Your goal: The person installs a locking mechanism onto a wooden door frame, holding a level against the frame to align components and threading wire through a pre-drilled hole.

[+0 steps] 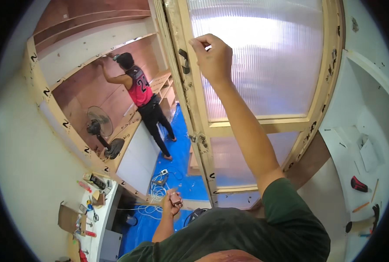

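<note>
My right hand (216, 59) is raised in front of the door's upper part, thumb and fingertips pinched together. Whatever sits in the pinch, if anything, is too small to see. Behind it stands a pale wooden door (231, 124) with ribbed translucent panels (264, 70). A dark patch (184, 61) marks the door's edge strip just left of the hand. Low down, my left hand (170, 208) is closed around a small pinkish-brown block (174, 198), whose exact kind I cannot tell.
A co-worker (142, 89) reaches into a wooden wall unit at left, beside a standing fan (100, 124). Blue sheeting (183, 148) covers the floor, with tangled white cable (157, 192). Tools lie on a white counter (102, 222) and on the right shelf, including a red-black tool (359, 184).
</note>
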Demonstrator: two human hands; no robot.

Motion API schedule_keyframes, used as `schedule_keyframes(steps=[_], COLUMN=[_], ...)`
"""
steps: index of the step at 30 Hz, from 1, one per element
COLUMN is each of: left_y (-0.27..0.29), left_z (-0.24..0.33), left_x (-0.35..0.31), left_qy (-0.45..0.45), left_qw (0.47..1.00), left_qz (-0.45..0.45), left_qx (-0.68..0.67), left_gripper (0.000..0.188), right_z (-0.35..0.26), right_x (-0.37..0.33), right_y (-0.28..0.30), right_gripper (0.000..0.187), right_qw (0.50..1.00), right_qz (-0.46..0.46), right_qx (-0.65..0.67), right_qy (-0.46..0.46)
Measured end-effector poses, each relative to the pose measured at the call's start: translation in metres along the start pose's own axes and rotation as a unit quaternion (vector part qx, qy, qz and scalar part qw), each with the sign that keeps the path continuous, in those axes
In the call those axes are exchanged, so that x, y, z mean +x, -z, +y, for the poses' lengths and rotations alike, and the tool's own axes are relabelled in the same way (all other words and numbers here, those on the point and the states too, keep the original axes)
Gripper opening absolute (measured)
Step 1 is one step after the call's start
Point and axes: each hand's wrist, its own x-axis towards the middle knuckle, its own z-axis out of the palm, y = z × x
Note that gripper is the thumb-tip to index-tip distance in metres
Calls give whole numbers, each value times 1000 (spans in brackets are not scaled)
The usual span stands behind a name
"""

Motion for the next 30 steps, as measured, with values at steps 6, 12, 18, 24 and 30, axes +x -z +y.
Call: schedule_keyframes(steps=[6, 12, 18, 24, 30], left_y=[-11, -9, -17, -8, -40], left_z=[1, -13, -39, -63, -66], left_x=[-46, -94, -119, -138, -152], left_qy=[14, 18, 16, 63, 77], left_qw=[1000, 996, 991, 980, 961], left_qz=[5, 78, 116, 169, 235], left_qx=[20, 41, 68, 86, 126], left_gripper=[68, 66, 46, 34, 45], right_z=[9, 3, 5, 13, 35], right_x=[-14, -35, -43, -66, -205], right_y=[1, 1, 7, 20, 71], right_gripper=[18, 13, 12, 15, 12], right_qw=[997, 989, 991, 992, 960], right_qz=[38, 40, 35, -39, -253], right_qx=[44, 57, 55, 20, 104], right_qy=[-45, -130, -120, -121, -53])
